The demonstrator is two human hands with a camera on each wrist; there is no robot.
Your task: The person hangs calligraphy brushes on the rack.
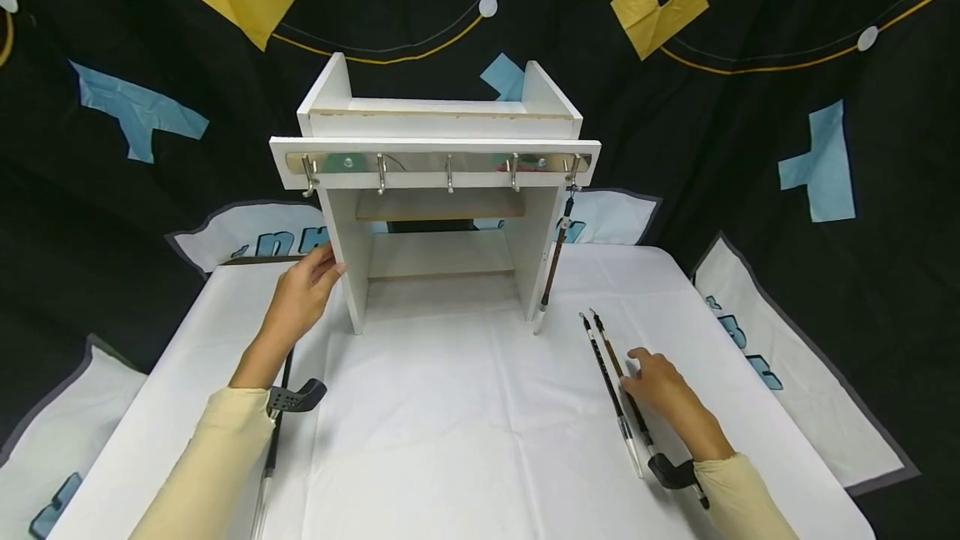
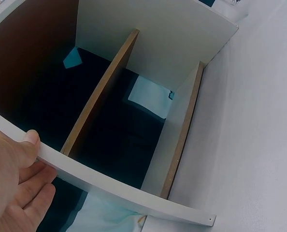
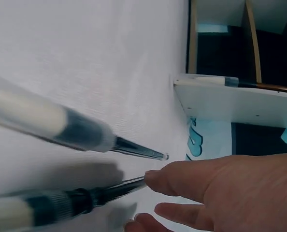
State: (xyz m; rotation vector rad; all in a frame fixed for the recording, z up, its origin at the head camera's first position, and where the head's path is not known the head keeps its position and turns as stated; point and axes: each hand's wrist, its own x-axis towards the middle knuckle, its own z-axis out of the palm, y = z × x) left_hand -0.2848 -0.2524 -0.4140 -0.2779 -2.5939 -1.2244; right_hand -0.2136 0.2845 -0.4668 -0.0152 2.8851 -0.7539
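Observation:
A white wooden shelf stand stands at the back middle of the table, with a metal hook rail across its front. One brush hangs from the rightmost hook. My left hand grips the stand's left side panel, thumb over its front edge and fingers on the outside. Two long brushes lie side by side on the cloth at the right. My right hand rests on them with fairly straight fingers, one fingertip touching the lower brush.
A white cloth covers the table. Another brush lies on it under my left forearm. Dark patterned fabric hangs behind and around the table. The stand has two inner shelves, both bare.

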